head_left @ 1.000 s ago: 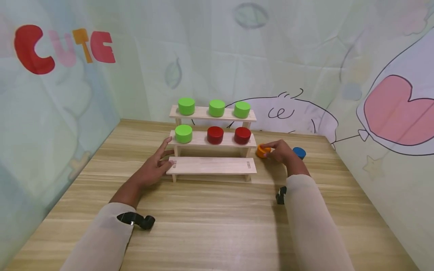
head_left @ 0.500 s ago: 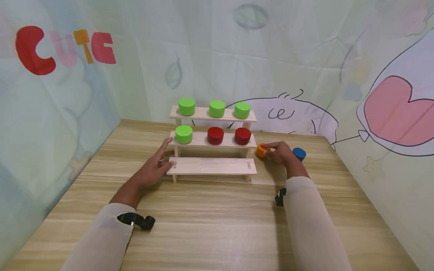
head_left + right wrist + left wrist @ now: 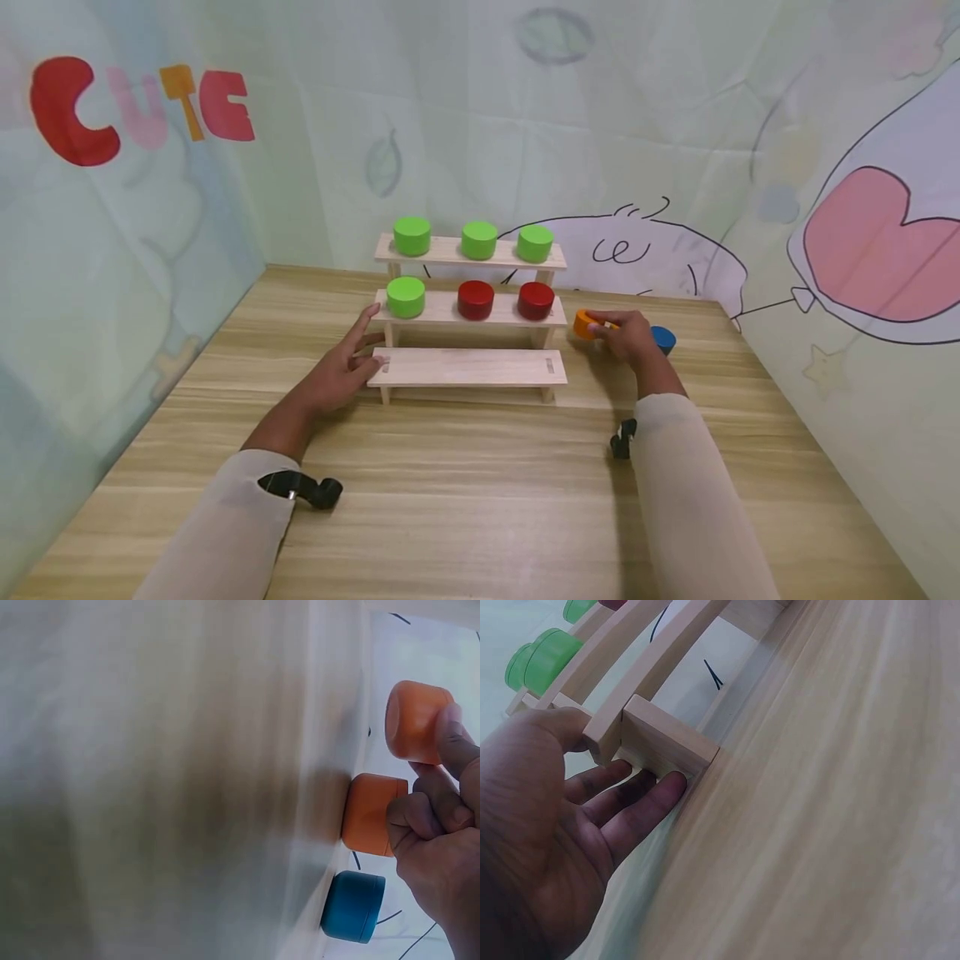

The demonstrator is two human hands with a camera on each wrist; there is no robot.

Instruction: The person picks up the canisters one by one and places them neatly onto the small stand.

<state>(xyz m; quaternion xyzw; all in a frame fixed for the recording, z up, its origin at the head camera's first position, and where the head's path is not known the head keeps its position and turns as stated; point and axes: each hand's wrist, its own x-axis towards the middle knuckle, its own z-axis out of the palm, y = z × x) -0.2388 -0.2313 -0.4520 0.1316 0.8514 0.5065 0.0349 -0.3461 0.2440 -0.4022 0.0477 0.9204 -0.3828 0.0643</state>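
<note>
Pinching an orange cylinder (image 3: 582, 324), the right hand (image 3: 628, 337) hovers beside the three-tier wooden rack (image 3: 470, 367) in the head view. From the left wrist, the left hand (image 3: 559, 817) rests, loosely spread, against the rack's end. From the right wrist, the held cylinder (image 3: 414, 720) hangs above the table (image 3: 172, 780), probably light, rigid, slick; best gripped round its side.

Booth-like, room type unclear; cartoon-printed cloth (image 3: 457, 125) screens three sides of a wood-grain table (image 3: 465, 500)
</note>
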